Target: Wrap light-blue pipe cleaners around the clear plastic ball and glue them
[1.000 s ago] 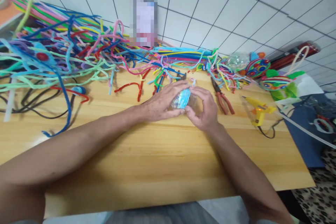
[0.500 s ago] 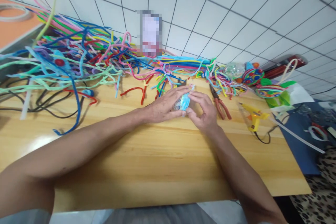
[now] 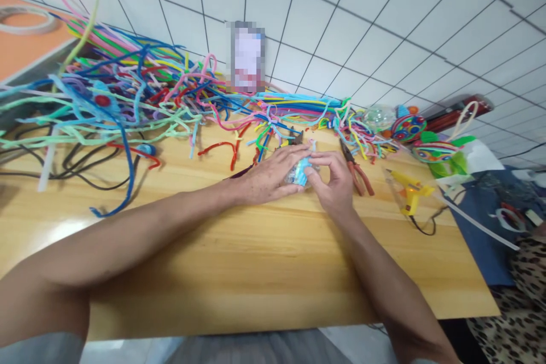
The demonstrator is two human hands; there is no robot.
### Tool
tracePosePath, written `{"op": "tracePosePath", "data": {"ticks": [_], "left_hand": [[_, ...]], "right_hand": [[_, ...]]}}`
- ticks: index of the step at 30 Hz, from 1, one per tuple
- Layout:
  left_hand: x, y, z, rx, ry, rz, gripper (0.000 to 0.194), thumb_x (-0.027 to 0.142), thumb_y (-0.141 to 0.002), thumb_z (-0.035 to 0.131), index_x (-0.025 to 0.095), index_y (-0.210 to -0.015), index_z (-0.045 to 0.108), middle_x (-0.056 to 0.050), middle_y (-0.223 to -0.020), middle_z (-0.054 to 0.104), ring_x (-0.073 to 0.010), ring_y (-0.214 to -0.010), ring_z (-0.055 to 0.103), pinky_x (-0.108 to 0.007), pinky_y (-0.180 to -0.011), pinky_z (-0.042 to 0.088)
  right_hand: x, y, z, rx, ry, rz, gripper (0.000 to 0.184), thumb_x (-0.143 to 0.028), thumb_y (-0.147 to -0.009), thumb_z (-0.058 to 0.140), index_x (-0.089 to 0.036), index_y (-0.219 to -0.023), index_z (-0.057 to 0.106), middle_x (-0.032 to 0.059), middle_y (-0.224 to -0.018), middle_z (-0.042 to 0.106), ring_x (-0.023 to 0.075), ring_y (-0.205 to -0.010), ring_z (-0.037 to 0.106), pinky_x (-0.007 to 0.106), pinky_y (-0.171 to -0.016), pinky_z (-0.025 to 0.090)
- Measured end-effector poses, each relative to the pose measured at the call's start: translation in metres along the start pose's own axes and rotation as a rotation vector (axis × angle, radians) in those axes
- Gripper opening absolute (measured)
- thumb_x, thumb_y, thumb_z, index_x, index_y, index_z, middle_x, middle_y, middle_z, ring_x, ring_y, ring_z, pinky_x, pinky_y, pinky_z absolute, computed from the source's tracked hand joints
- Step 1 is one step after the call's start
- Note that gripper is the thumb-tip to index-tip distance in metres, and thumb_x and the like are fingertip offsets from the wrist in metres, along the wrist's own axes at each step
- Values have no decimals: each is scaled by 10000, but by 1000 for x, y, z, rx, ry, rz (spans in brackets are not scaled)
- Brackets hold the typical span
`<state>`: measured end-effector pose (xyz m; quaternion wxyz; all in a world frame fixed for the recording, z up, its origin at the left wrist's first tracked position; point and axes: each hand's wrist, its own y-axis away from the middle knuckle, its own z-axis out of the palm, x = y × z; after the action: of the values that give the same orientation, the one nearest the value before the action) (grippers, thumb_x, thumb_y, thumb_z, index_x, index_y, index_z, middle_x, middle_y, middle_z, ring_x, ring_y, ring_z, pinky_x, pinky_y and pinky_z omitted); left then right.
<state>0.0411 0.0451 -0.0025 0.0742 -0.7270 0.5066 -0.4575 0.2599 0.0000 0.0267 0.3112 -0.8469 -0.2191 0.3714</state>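
Observation:
Between my two hands is a clear plastic ball partly covered in blue pipe cleaner (image 3: 301,172), with a little pink at its top. My left hand (image 3: 271,173) curves round its left side and hides much of it. On the other side, the fingers and thumb of my right hand (image 3: 333,182) press against the blue part. Just right of that hand lie pliers with reddish-brown handles (image 3: 359,173). Another dark-jawed tool (image 3: 295,136) lies behind my left hand, mostly hidden.
A tangled heap of pipe cleaners (image 3: 128,85) fills the back left of the wooden table (image 3: 239,273). A yellow glue gun (image 3: 410,190) with a glue stick lies at right, near striped ball ornaments (image 3: 407,127) and an empty clear ball (image 3: 379,118). A phone (image 3: 247,57) leans against the tiled wall.
My right thumb has moved up onto the face of the blue part, and my right fingers have shifted slightly. My left hand keeps its hold. The whole view has shifted a little.

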Motion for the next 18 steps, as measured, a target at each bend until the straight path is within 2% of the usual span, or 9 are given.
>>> {"op": "tracePosePath", "data": {"ticks": [4,7,9,14,18], "left_hand": [[-6,1,1,2,1,37,832,441,-1031,722,265,-1726,299,-233,-1769,412,-374,-1680,393,-669,-1345,381],[-10,1,5,4,17,21,1086,539,-875,901,284,-1736,291,-235,-1787,378,-420,-1682,373,-686,-1350,361],[-10,2,9,26,8,1,1171,556,-817,947,297,-1742,277,-228,-1789,372,-430,-1685,360,-695,-1353,354],[-7,2,13,51,-37,-5,927,457,-980,790,280,-1739,287,-214,-1752,423,-385,-1672,389,-665,-1358,376],[-8,1,12,59,-46,20,893,406,-989,769,247,-1728,294,-227,-1732,440,-388,-1658,406,-644,-1354,392]], "right_hand": [[0,1,1,16,14,-23,63,-284,-966,758,-265,-1026,755,59,-1063,820,259,-1026,785,478,-932,645],[0,3,3,42,-1,-32,74,-292,-973,771,-267,-1042,762,59,-1085,822,261,-1047,784,481,-950,639],[0,5,5,54,2,-31,80,-306,-979,767,-269,-1049,763,60,-1095,820,265,-1053,782,487,-958,634],[1,6,8,78,-9,-38,78,-301,-984,755,-269,-1055,759,57,-1090,815,259,-1045,777,479,-954,624],[2,7,9,88,-13,-63,81,-267,-982,756,-269,-1063,756,54,-1088,811,257,-1054,773,468,-958,623]]}}
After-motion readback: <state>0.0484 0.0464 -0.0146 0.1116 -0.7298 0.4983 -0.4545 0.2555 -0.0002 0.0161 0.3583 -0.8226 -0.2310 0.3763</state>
